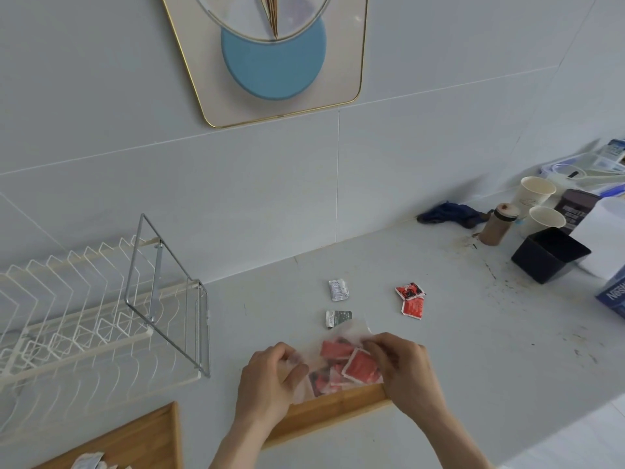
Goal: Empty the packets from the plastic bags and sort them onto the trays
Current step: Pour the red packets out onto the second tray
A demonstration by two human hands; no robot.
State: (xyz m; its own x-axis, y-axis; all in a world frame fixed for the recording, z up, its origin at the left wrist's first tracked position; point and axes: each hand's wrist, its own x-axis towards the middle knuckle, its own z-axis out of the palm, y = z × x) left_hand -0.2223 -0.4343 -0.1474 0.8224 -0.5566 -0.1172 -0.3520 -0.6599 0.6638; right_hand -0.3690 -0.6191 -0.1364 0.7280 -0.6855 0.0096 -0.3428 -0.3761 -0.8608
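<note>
The grey countertop (473, 350) fills the scene, with a white wire dish rack (84, 316) at its left and, at the far right, a clutter of paper cups (537, 192), a dark square tub (549, 253) and a blue cloth (446, 213). Two wooden trays lie at the near edge: one tray (148, 438) at the near left, with pale packets showing at its bottom edge, and a second tray (338, 409) in the middle, mostly hidden under the hands. Over that middle tray both hands grasp a clear plastic bag (304, 384) holding several red packets (360, 365); the left hand (270, 380) pinches the bag's left side and the right hand (404, 365) closes on its right side, seemingly near the opening. Farther back on the counter lie two loose red packets (411, 299), touching each other, and to their left two grey-and-white packets (338, 289), slightly apart. The step in hand appears to be opening or emptying the bag. The next move probably calls for spreading the mouth and tipping the film so the packets slide out onto the tray rather than spilling over its rim, then grouping reds apart from greys, the loose ones included.
</note>
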